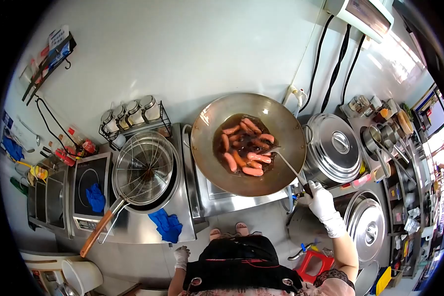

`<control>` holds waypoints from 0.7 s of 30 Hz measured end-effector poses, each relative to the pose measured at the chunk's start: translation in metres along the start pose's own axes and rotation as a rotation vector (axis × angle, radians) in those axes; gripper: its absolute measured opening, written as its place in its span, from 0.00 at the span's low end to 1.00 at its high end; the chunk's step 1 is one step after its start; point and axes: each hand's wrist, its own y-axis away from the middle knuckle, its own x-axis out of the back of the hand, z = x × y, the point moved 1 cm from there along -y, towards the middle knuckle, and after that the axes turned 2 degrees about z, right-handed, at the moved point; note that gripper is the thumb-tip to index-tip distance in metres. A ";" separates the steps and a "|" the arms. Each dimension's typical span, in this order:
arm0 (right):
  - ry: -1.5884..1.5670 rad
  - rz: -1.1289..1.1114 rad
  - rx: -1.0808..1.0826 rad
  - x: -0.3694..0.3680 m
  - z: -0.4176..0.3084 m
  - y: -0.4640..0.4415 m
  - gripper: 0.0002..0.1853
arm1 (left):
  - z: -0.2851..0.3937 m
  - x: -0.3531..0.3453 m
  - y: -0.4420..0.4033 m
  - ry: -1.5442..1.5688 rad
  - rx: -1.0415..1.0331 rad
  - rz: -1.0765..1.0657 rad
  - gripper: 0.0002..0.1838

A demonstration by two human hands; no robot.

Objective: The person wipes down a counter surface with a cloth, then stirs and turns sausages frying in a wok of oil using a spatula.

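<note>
A wide metal wok (209,170) sits on the stove, with dark oil in its bottom. Several sausages (252,171) lie in the oil, some pink and some browner. My right hand (322,204), in a white glove, is closed around the dark grip of a long-handled metal cooking utensil (292,169). The head of this utensil is among the sausages; whether it is a spatula or a ladle I cannot tell. My left hand (181,254), also gloved, hangs low beside the counter's front edge. Its fingers look loosely bent and apart, with nothing visible in them.
Left of the wok, a wooden-handled strainer (145,167) rests over a pot. Blue gloves (166,225) lie on the counter edge. A rack of jars (133,112) stands behind. On the right are lidded pots (333,145), and a red stool (313,265) is on the floor.
</note>
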 end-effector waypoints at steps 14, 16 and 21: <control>0.042 -0.140 0.045 0.021 -0.005 0.029 0.22 | -0.009 0.003 -0.004 -0.082 0.056 0.035 0.10; 0.051 -0.154 0.047 0.008 -0.011 0.027 0.20 | -0.010 0.005 -0.005 -0.077 0.064 0.048 0.10; -0.041 -0.122 0.102 -0.031 -0.020 0.013 0.13 | -0.013 0.009 -0.011 0.097 0.102 -0.065 0.10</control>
